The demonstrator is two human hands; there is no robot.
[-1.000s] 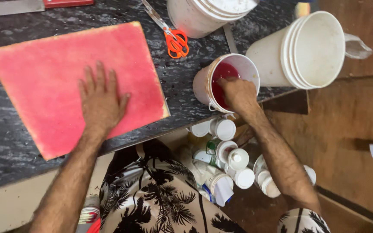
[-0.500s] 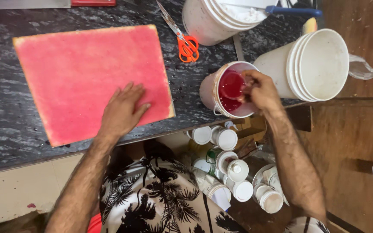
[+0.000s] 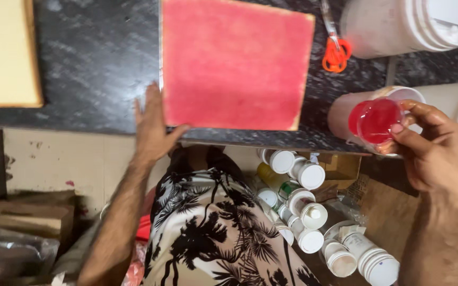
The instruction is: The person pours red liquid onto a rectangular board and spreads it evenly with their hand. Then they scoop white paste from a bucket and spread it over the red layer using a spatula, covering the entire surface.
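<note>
Table (image 3: 96, 63): dark stone-like slab, black with grey veining, polished and faintly glossy; red board (image 3: 234, 63): flat panel, matt, slightly mottled pink-red coat, pale bare edges that look like wood or fibreboard; tan board (image 3: 3, 53): matt, smooth, unpainted, wood-toned edge; scissors (image 3: 335, 47): shiny metal blades, glossy orange plastic handles; small cup (image 3: 377, 119): clear plastic, glossy, red and wet-looking inside, held in the right hand (image 3: 436, 153); tub (image 3: 345, 114): pale plastic, dull, stained pink; white buckets (image 3: 393, 26): smooth plastic, ribbed rims, smeared; bottles (image 3: 303, 206): plastic, white ridged caps, semi-gloss; shirt (image 3: 213, 233): soft printed cloth, matt; left hand (image 3: 152, 127): resting at the red board's edge.
</note>
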